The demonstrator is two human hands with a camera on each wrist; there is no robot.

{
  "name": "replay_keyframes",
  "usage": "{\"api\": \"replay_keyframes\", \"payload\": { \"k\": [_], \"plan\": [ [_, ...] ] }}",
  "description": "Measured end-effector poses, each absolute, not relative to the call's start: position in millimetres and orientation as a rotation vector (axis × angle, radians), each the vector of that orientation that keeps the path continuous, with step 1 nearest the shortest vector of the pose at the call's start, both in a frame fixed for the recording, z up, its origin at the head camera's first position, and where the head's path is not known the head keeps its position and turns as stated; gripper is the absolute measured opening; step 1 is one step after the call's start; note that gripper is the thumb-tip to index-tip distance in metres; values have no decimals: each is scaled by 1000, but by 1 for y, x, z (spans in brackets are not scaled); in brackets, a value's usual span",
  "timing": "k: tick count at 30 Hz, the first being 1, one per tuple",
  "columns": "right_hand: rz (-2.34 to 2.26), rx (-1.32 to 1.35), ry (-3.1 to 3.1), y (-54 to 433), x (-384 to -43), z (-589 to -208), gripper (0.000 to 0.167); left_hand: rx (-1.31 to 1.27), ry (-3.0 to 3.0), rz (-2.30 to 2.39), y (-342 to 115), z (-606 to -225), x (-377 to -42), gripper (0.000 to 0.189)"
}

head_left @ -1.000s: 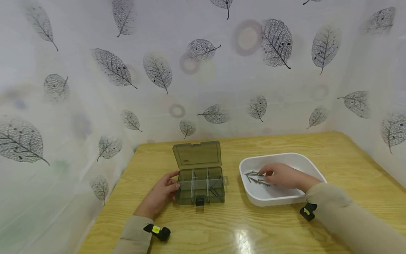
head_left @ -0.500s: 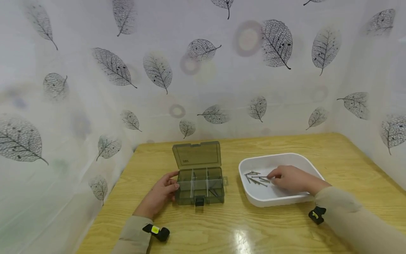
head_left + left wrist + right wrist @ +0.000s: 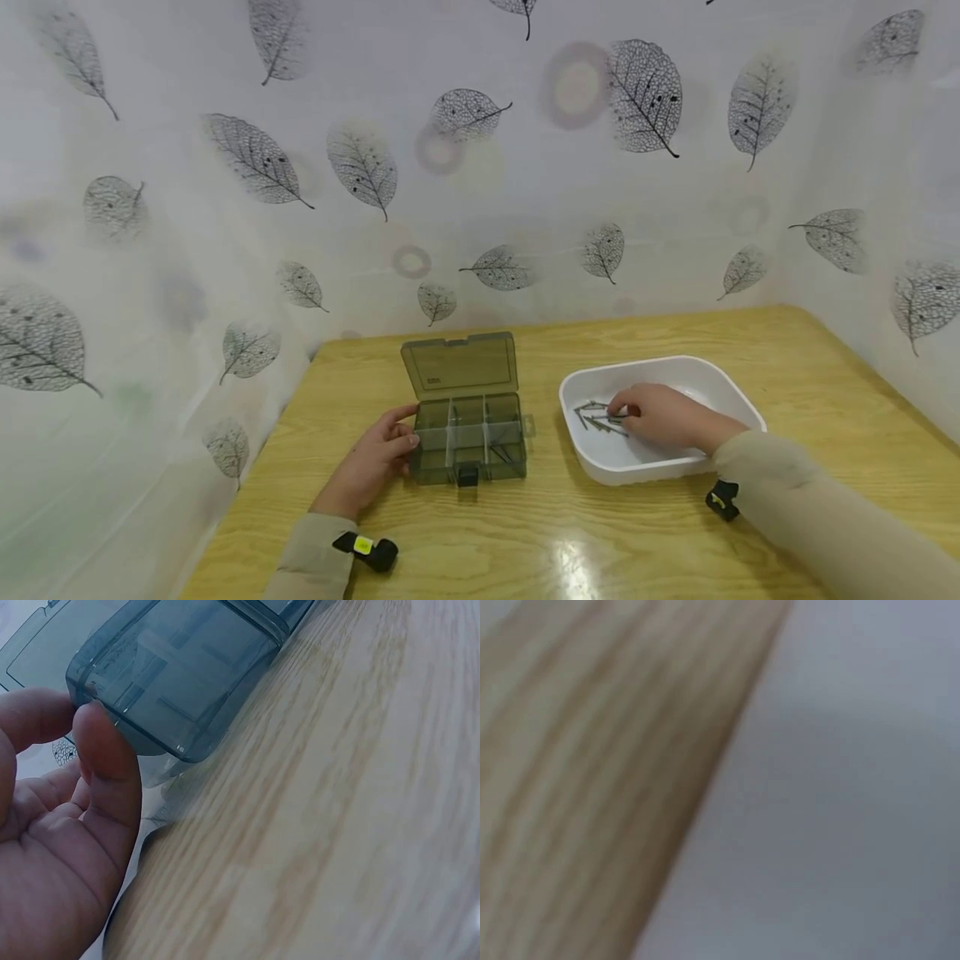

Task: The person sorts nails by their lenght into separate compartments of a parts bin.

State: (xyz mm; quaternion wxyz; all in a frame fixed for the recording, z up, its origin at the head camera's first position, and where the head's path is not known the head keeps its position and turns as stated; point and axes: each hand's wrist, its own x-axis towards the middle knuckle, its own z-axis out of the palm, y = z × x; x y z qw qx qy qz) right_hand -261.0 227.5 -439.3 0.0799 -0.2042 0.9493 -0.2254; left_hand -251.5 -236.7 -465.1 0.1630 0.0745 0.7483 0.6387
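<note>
A translucent dark storage box (image 3: pixel 468 440) with several compartments stands with its lid (image 3: pixel 461 365) raised; a few thin dark pieces lie in its front right compartment. My left hand (image 3: pixel 375 462) holds the box's left side, thumb and index finger at its corner in the left wrist view. In the white tray (image 3: pixel 600 473), several slim metal screws (image 3: pixel 596 423) lie in a loose pile at the left. My right hand (image 3: pixel 663 417) reaches over the tray's right side, fingers bent down right at the screws. I cannot tell whether it pinches one.
Box and tray stand apart on a wooden table (image 3: pixel 510 542), box left, tray right. A pale leaf-printed curtain (image 3: pixel 555 183) hangs behind the table and along both sides. The right wrist view shows only blurred tray wall and wood.
My right hand drew back to the right over the tray, then moved left again to the screws, which have shifted slightly. My left hand and the box stay in place.
</note>
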Motion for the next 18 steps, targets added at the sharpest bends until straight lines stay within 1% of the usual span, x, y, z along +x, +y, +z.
{"api": "replay_keyframes", "payload": {
  "k": [6,18],
  "plan": [
    [-727,-519,2832,220,-264,-443,7,197,2145,1834,-239,-463,-253,57],
    [-728,-413,2787,221,-260,-442,9,216,2126,1836,-237,-467,-254,59]
  ]
}}
